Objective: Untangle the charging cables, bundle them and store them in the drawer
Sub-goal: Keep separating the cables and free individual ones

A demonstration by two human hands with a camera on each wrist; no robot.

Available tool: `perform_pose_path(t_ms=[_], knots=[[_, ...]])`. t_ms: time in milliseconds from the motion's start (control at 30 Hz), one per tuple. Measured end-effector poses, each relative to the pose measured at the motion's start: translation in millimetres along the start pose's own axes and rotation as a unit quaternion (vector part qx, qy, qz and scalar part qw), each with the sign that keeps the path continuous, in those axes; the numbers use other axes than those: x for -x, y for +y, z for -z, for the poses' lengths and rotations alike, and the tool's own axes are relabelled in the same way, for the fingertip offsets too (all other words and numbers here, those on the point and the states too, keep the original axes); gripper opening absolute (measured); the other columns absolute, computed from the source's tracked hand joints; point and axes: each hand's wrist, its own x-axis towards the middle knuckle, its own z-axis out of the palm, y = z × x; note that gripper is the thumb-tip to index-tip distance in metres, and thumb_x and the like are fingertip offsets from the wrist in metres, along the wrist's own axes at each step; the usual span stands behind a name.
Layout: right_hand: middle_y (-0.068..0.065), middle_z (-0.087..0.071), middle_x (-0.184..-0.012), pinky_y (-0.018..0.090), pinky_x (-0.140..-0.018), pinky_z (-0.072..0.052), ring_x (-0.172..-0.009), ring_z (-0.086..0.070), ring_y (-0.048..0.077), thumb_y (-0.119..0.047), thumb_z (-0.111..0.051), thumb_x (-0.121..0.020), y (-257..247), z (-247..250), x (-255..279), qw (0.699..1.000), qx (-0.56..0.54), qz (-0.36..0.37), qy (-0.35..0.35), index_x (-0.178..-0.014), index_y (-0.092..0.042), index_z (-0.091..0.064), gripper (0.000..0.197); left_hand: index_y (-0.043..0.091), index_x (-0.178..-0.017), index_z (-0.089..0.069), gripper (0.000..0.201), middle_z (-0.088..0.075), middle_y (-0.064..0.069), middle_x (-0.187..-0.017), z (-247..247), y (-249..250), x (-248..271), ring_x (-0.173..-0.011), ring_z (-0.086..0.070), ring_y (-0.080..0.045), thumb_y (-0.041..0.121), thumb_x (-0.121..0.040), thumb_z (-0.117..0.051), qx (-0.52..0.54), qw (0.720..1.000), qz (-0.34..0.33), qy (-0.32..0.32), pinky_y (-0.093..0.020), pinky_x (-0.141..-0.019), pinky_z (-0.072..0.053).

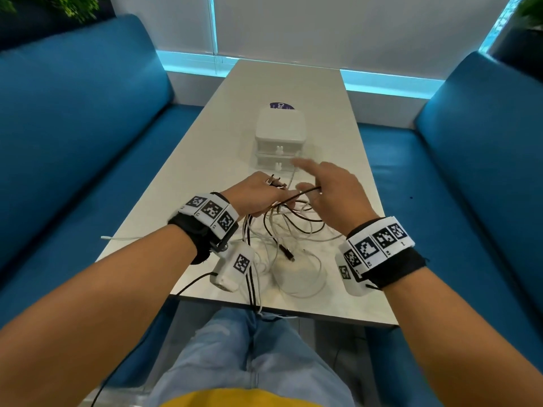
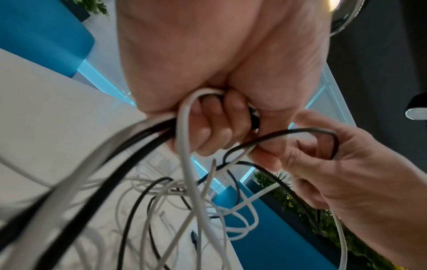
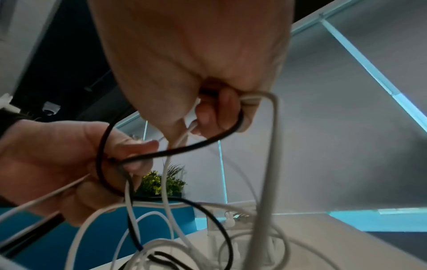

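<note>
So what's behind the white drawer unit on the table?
Behind the white drawer unit, a purple item with white lettering pokes out on the table. The unit covers most of it, so what it is stays unclear.

Blue sofas (image 1: 73,127) flank a pale table (image 1: 293,83) before blinded windows (image 1: 352,24).

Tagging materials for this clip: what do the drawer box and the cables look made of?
Drawer box: likely matte white plastic, with rounded moulded corners. Cables: smooth white and black rubbery sheathing, bending in loose loops. Left hand grips several.

Cables (image 1: 282,239) on table (image 1: 188,177), before drawers (image 1: 279,142)
</note>
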Motion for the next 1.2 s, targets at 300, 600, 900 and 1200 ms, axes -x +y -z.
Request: perform_pose_path(t_ms=[300, 600, 900, 1200], knots=[[0.005, -0.066, -0.083, 0.037, -0.061, -0.044, -0.074, -0.058, 0.032, -0.036, -0.047, -0.099, 5, 7, -2, 0.971, -0.061, -0.028, 0.23, -0.101, -0.017, -0.061, 0.024, 0.013, -0.074, -0.073, 0.022, -0.027, 0.003, -0.05, -6, -9, 1, -0.047, -0.021, -0.013, 0.032, -0.084, -0.072, 0.083, 0.996, 0.028, -0.02, -0.029, -0.05, -0.012], [-0.001, -0.071, -0.101, 0.039, -0.078, -0.05, -0.096, -0.062, 0.027, -0.032, -0.053, -0.094, 2, 4, 4, 0.999, 0.02, -0.003, -0.042, -0.106, -0.03, -0.068, 0.02, 0.014, -0.066, -0.074, 0.025, -0.036, -0.001, -0.047, -10, -8, 0, -0.043, -0.022, -0.014, 0.033, -0.083, -0.073, 0.015, 0.999, 0.027, -0.019, -0.026, -0.045, -0.015], [-0.014, -0.054, -0.067, 0.03, -0.071, -0.046, -0.071, -0.057, 0.016, -0.028, -0.059, -0.091, 3, 13, 0, 0.994, -0.029, 0.006, -0.109, -0.109, -0.033, -0.068, 0.02, 0.014, -0.061, -0.073, 0.026, -0.028, -0.001, -0.047, -13, -12, 1, -0.045, -0.017, -0.014, 0.03, -0.082, -0.074, 0.053, 0.998, 0.023, -0.034, -0.033, -0.052, -0.01], [-0.012, -0.05, -0.06, 0.022, -0.06, -0.034, -0.059, -0.046, 0.006, -0.03, -0.058, -0.094, 7, 26, -16, 0.948, -0.183, -0.132, 0.223, -0.089, -0.022, -0.066, 0.013, 0.013, -0.066, -0.067, 0.036, -0.029, 0.004, -0.048, -19, -18, 2, -0.047, -0.021, -0.014, 0.045, -0.081, -0.071, 0.1, 0.994, 0.027, -0.022, -0.029, -0.05, -0.013]])
